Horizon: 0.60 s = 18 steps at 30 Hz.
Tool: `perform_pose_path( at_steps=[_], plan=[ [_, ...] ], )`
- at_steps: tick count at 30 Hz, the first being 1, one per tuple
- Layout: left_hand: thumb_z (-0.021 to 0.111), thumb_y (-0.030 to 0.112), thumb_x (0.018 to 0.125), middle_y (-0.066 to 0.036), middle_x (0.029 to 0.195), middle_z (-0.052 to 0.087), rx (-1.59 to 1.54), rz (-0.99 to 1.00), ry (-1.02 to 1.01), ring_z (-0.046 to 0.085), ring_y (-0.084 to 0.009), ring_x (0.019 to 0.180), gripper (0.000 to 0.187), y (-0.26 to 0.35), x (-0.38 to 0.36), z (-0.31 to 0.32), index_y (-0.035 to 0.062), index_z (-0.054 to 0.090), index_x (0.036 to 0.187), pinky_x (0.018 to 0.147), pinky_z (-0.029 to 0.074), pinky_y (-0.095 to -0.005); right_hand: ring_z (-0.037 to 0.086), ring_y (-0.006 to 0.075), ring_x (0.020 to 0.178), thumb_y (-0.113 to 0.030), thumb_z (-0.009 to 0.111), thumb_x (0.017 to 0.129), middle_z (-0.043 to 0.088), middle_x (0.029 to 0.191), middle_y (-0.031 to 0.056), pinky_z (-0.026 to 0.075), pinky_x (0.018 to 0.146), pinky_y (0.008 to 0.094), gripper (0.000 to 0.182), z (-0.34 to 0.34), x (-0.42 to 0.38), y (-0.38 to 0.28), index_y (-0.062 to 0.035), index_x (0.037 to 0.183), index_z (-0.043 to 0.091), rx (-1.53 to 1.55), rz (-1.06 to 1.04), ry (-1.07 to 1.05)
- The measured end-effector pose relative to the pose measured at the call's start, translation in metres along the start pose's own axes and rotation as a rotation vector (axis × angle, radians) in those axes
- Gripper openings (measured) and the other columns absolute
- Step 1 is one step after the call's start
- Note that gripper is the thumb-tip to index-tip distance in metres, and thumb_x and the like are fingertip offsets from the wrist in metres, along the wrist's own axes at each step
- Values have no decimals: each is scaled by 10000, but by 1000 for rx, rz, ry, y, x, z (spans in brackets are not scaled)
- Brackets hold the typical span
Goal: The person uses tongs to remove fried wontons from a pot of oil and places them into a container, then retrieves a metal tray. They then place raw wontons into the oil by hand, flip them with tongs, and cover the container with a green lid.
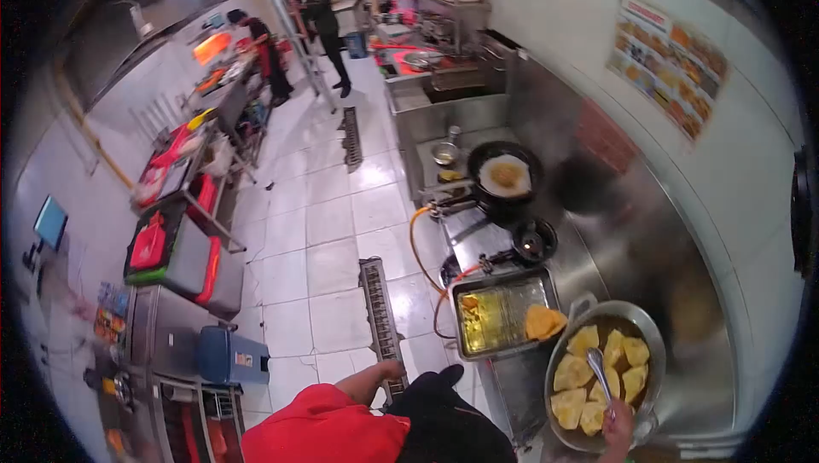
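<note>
My right hand (618,425) is closed on the handle of a metal utensil (600,371). The utensil reaches over a large two-handled pan (655,335) at the lower right, where several yellow pieces (570,373) lie in oil. To the left of the pan is a rectangular metal tray (503,280) with yellow liquid and an orange fried piece (543,322) at its right end. My left hand (390,370) hangs low beside my body, above the floor drain. Its fingers look curled, and anything in them is too small to make out.
A black wok (530,158) with a pale round food stands on the stove behind the tray. An empty burner (534,241) sits between them. An orange hose (415,237) hangs at the stove's left edge. A blue bin (230,355) is at left. Several people stand far back.
</note>
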<state>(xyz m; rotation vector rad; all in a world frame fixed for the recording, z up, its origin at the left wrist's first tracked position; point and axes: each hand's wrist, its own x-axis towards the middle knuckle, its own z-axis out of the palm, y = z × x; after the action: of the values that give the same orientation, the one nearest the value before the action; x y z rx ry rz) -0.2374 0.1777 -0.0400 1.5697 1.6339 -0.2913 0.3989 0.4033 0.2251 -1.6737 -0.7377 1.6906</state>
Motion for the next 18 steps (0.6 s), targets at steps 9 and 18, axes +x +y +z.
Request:
perform_pose_path(
  at_steps=[9, 18],
  plan=[
    [507, 255, 817, -211, 1077, 657, -8, 30, -29, 636, -376, 990, 338, 8, -17, -5, 65, 695, 1025, 848, 519, -472, 525, 181, 563, -266, 594, 912, 587, 754, 59, 441, 501, 318, 420, 4, -15, 5, 7, 1230, 581, -252, -116, 81],
    [508, 316, 833, -206, 1070, 663, 84, -10, -50, 639, -376, 988, 375, 20, -20, -10, 45, 698, 1009, 868, 513, -478, 610, 333, 810, -249, 577, 885, 675, 938, 219, 472, 758, 429, 416, 40, -55, -35, 1, 1215, 610, -953, -326, 357]
  ],
)
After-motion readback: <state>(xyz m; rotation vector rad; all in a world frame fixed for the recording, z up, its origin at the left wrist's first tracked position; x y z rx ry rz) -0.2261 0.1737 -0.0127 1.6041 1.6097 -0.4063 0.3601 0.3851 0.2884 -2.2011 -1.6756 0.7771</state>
